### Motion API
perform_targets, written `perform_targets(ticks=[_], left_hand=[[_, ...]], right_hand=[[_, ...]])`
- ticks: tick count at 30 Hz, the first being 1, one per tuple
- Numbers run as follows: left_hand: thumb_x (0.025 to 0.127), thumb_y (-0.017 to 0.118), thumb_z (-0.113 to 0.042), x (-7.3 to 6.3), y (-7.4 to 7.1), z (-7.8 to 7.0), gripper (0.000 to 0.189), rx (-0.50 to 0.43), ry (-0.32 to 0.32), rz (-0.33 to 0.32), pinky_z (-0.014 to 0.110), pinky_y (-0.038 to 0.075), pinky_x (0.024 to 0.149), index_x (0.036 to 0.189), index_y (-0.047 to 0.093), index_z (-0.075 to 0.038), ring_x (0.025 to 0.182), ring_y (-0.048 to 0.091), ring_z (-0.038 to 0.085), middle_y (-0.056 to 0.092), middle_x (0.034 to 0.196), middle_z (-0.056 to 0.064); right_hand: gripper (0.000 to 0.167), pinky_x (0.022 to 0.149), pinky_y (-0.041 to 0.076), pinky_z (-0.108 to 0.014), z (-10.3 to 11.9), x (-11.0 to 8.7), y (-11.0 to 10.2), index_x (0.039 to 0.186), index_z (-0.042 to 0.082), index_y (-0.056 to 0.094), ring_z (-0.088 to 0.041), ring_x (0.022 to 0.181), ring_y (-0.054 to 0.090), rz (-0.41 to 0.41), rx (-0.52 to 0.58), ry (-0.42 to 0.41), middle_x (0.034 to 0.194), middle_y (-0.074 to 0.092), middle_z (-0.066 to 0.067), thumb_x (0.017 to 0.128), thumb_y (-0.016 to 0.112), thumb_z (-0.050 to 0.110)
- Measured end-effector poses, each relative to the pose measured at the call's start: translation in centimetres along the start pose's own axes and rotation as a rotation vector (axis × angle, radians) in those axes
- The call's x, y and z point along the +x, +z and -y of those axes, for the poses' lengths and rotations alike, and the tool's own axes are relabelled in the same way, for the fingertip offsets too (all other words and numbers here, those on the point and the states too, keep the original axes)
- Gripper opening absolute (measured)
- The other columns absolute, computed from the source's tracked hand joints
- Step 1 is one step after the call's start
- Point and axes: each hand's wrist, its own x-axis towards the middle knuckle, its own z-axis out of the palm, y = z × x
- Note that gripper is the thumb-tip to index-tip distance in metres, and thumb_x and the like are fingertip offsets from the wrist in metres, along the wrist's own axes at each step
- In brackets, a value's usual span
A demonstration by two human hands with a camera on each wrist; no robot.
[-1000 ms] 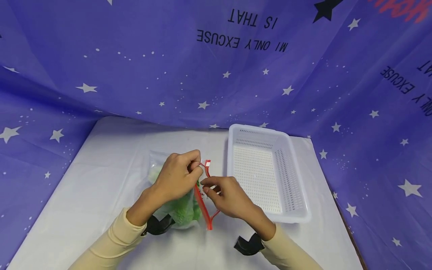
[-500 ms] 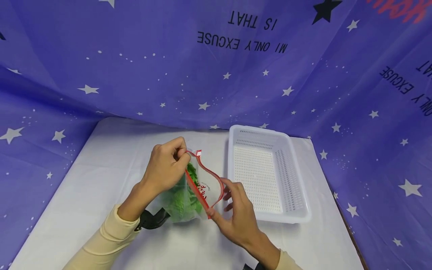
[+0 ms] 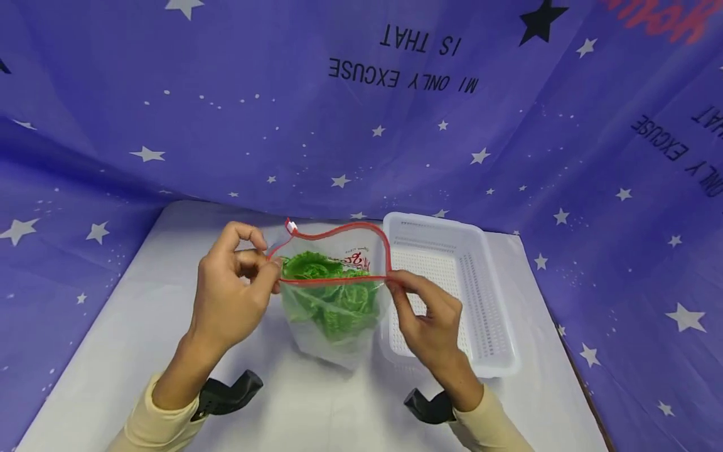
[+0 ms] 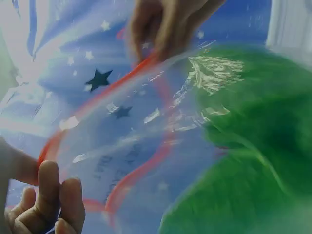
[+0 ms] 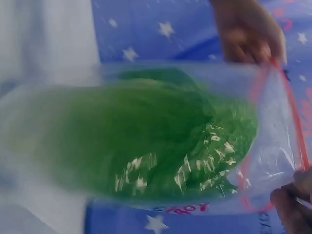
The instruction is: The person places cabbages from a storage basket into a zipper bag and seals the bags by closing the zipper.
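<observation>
A clear zip bag (image 3: 324,348) with a red zip edge hangs upright between my hands, its mouth wide apart. Inside it lies leafy green lettuce (image 3: 333,307), seen blurred through the plastic in the right wrist view. My left hand (image 3: 231,295) pinches the left end of the red edge between thumb and fingers. At the other end, my right hand (image 3: 429,314) pinches the same edge by thumb and fingertips. A white slider tab (image 3: 290,226) sits at the far left corner of the mouth. Whether the bag's bottom touches the table cannot be told.
A white perforated plastic basket (image 3: 490,301) stands on the table's right side, partly behind the bag and right hand. White cloth covers the table (image 3: 141,301). A purple star-printed curtain (image 3: 282,125) rises along the back and sides.
The bag has swung from lying slantwise at the left to hanging upright in the middle. Its mouth has been spread wider. My left hand has moved left and my right hand slightly right.
</observation>
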Motion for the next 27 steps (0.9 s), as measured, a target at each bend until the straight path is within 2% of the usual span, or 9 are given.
perform_targets(ticks=[4,7,11,14,16,18,21,24,27], left_hand=[[0.088,0.044,0.005,-1.5,-0.9,2.3,0.031,0.028,0.007,-0.081,0.021,0.046,0.056,0.119,0.049,0.003,0.059,0.062,0.014,0.066,0.073,0.002],[0.093,0.04,0.001,-1.1,-1.5,5.5,0.04,0.118,-0.107,-0.094,0.024,0.046,0.071,0.133,0.047,-0.003,0.088,0.064,0.019,0.068,0.105,0.007],[0.101,0.042,-0.011,0.4,-1.7,9.1,0.046,0.122,-0.251,0.151,0.041,0.038,0.09,0.147,0.04,-0.011,0.125,0.046,0.031,0.05,0.141,0.01],[0.103,0.048,-0.019,1.5,-1.2,10.3,0.041,0.075,-0.259,0.315,0.05,0.038,0.092,0.143,0.048,-0.009,0.127,0.044,0.034,0.05,0.141,0.012],[0.101,0.055,-0.023,1.9,-0.6,10.4,0.034,0.053,-0.237,0.325,0.048,0.041,0.091,0.131,0.06,-0.008,0.121,0.051,0.029,0.059,0.131,0.011],[0.097,0.062,-0.022,2.0,0.0,10.1,0.027,0.051,-0.197,0.267,0.041,0.046,0.088,0.117,0.069,-0.005,0.11,0.059,0.023,0.067,0.116,0.01],[0.091,0.069,-0.011,1.9,0.2,9.5,0.013,0.02,-0.13,0.07,0.025,0.049,0.079,0.099,0.075,-0.002,0.09,0.065,0.008,0.073,0.094,0.011],[0.088,0.07,-0.002,1.5,-0.2,8.7,0.007,0.021,-0.044,-0.092,0.017,0.048,0.07,0.092,0.076,0.0,0.076,0.065,0.0,0.073,0.081,0.013],[0.087,0.07,-0.001,1.2,-0.4,7.8,0.007,0.043,0.002,-0.14,0.017,0.047,0.067,0.09,0.076,0.0,0.072,0.064,-0.002,0.072,0.078,0.013]], right_hand=[[0.017,0.068,0.054,-0.026,-1.0,1.3,-1.6,0.1,-0.006,0.071,-0.023,0.071,0.07,0.029,-0.005,-0.09,0.089,0.072,-0.015,0.084,0.071,-0.004],[0.02,0.067,0.054,-0.024,-1.6,1.1,-2.3,0.1,-0.007,0.071,-0.022,0.068,0.069,0.036,0.004,-0.074,0.088,0.072,-0.016,0.08,0.072,-0.007],[0.027,0.066,0.054,-0.023,-2.2,0.6,-2.9,0.101,-0.008,0.07,-0.021,0.065,0.069,0.036,0.035,-0.03,0.086,0.072,-0.016,0.075,0.073,-0.012],[0.026,0.066,0.054,-0.023,-2.5,0.5,-3.1,0.103,-0.008,0.07,-0.02,0.064,0.069,0.059,0.038,-0.019,0.085,0.072,-0.014,0.077,0.073,-0.009],[0.027,0.066,0.054,-0.024,-2.7,0.3,-3.3,0.104,-0.007,0.07,-0.02,0.065,0.069,0.073,0.03,-0.006,0.085,0.073,-0.013,0.078,0.074,-0.008],[0.029,0.066,0.054,-0.023,-2.8,0.2,-3.7,0.104,-0.007,0.07,-0.021,0.065,0.07,0.071,0.015,0.018,0.084,0.073,-0.013,0.076,0.074,-0.011],[0.032,0.065,0.054,-0.021,-3.1,0.0,-4.4,0.103,-0.007,0.07,-0.021,0.064,0.069,0.032,-0.013,0.1,0.08,0.072,-0.015,0.073,0.073,-0.017],[0.028,0.066,0.053,-0.02,-3.7,0.0,-4.7,0.101,-0.005,0.07,-0.022,0.065,0.068,-0.004,-0.042,0.207,0.08,0.071,-0.015,0.075,0.072,-0.016],[0.027,0.066,0.053,-0.022,-4.5,0.0,-4.6,0.106,-0.002,0.069,-0.023,0.068,0.069,-0.003,-0.079,0.295,0.082,0.072,-0.013,0.08,0.072,-0.011]])
